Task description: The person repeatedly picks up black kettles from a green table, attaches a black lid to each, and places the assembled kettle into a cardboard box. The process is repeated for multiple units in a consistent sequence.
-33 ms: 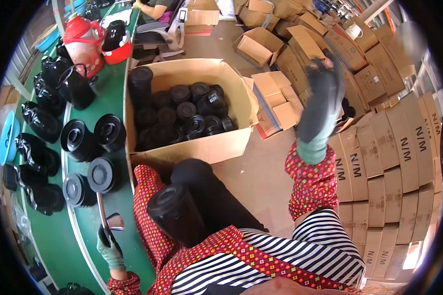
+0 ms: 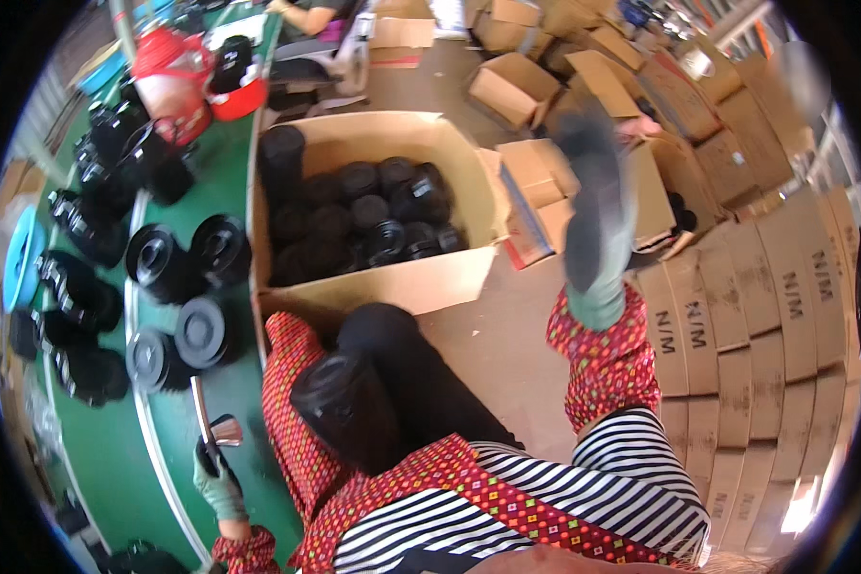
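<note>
My left hand (image 2: 222, 488), in a pale green glove, is closed round the handle of a metal torch-like tool (image 2: 227, 430) with a thin tube and a flared, shiny bell. It is held over the green table at the lower left. My right hand (image 2: 598, 206), in a green glove with a dark palm, is raised to the right of the large carton; motion blurs it, but the fingers look stretched out with nothing visible in them. A black lidded cylinder (image 2: 342, 407) rests across my lap, with neither hand touching it. Several black round-lidded pieces (image 2: 201, 332) stand beyond the tool.
An open carton (image 2: 392, 287) of black cylinders sits beside the green table (image 2: 172, 459). Black kettle-like bodies (image 2: 91, 225) line the table, with a red-and-pink flask (image 2: 172, 81) behind. Stacked cartons (image 2: 765, 373) rise at the right. Another person's arm (image 2: 306, 17) shows at the far end.
My right hand has moved slightly left and lower, and is more blurred. The view has shifted slightly. My left hand keeps hold of the torch-like tool, and the lap cylinder stays.
</note>
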{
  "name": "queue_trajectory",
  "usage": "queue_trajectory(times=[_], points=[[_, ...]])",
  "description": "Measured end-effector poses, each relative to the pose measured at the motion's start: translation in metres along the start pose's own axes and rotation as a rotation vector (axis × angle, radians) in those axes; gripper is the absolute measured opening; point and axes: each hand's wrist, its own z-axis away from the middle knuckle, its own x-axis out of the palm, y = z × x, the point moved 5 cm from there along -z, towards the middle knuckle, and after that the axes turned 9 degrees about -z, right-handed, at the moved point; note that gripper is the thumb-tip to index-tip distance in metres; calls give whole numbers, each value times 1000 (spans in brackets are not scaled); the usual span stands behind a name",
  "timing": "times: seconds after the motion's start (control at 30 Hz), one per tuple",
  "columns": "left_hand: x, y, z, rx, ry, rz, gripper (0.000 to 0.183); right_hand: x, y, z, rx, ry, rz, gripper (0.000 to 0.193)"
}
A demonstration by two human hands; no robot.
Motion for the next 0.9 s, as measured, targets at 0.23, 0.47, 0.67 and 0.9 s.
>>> queue_trajectory(times=[0.23, 0.47, 0.67, 0.9], points=[[22, -2, 23, -22, -60, -432, 54, 185, -51, 179, 71, -1014, -537, 101], [-6, 82, 48, 163, 18, -298, 89, 208, -18, 172, 448, -680, -682, 31], [-10, 182, 53, 374, -257, 355, 111, 252, -49, 116, 977, -487, -1251, 54], [-77, 133, 54, -42, 11, 522, 48, 363, -111, 217, 1475, -915, -1660, 59]])
